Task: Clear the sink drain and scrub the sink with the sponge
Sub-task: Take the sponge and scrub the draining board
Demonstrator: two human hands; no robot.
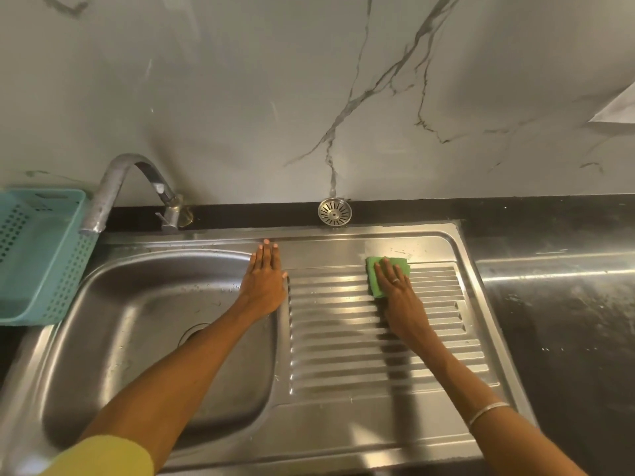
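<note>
**Steel, stone and plastic**

The brushed stainless-steel sink shines softly, its ribbed draining board glossy with wet streaks. The green sponge looks matt and fibrous. The perforated teal plastic basket is smooth; the black stone bench is polished and smeared.

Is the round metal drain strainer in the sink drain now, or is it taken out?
Out. The round metal drain strainer leans against the wall on the black ledge behind the steel sink.

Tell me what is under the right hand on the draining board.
A green scrub sponge lies flat under the right hand, pressed onto the ribbed steel draining board. Its far and left edges show; the rest, and the ribs beneath it, are covered.
</note>
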